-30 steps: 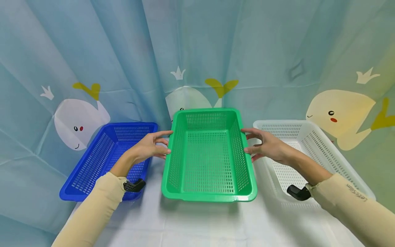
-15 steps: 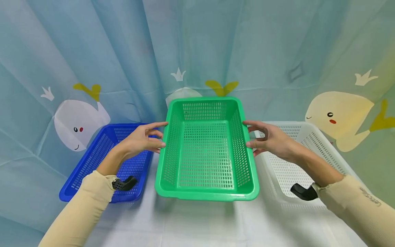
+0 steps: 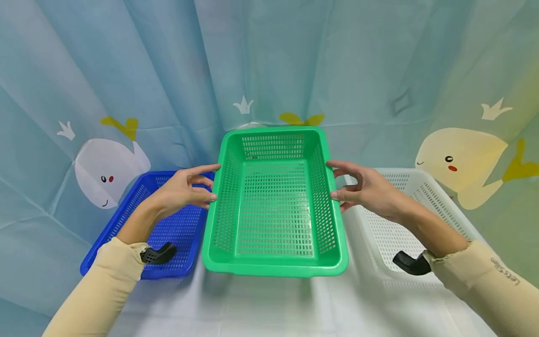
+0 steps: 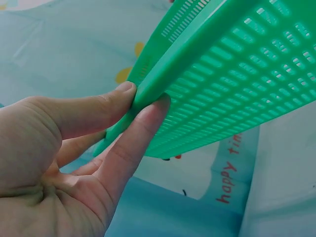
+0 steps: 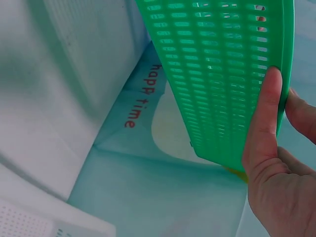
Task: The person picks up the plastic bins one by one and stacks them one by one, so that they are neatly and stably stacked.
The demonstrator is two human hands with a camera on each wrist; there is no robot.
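Observation:
A green plastic basket [image 3: 275,270] with slotted walls and floor is held up at the middle of the head view, its far end tipped upward and nothing inside it. My left hand [image 3: 181,192] pinches its left rim, thumb on top and fingers beneath. On the opposite side my right hand [image 3: 366,192] pinches the right rim the same way. In the left wrist view the left thumb [image 4: 98,111] presses the rim while a finger lies under it. From the right wrist, a finger [image 5: 266,108] stretches along the basket's outer wall.
A blue basket [image 3: 90,262] sits on the white tabletop [image 3: 269,309] to the left, partly behind my left arm. To the right stands a white basket [image 3: 455,206], partly covered by my right arm. A blue curtain [image 3: 269,61] printed with whales hangs behind.
The green basket has risen toward the camera and shifted slightly left, both hands moving with it. It hides more of the middle whale now. The blue and white baskets stay put.

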